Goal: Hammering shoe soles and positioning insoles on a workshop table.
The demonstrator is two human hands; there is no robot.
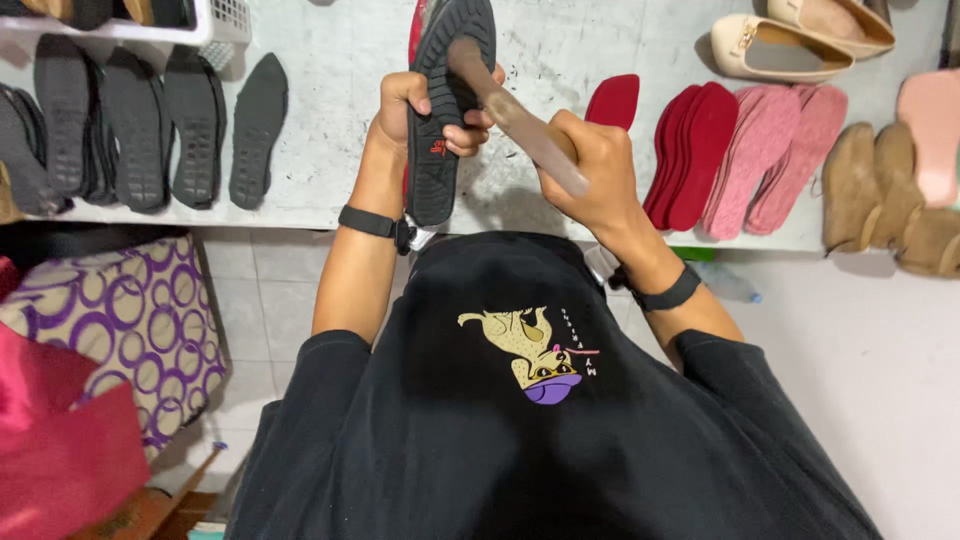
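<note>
The sole (445, 110) was black with a small red mark. Black soles (140, 125) lay upper left on the pale grey desk (330, 110); red insoles (695, 150) and pink insoles (785, 150) upper right. The cushion (125, 320) at lower left bore purple rings on cream.

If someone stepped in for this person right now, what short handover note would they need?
Left hand: grips a black shoe sole upright, tread facing the person, red showing behind it.
Right hand: holds a brush, its tip on the sole's upper part.
On the table: black soles left, red insoles and pink insoles right, beige shoes beyond.
Done: cannot tell how far brushing has got.
Left: the laid-out soles look untouched.
</note>
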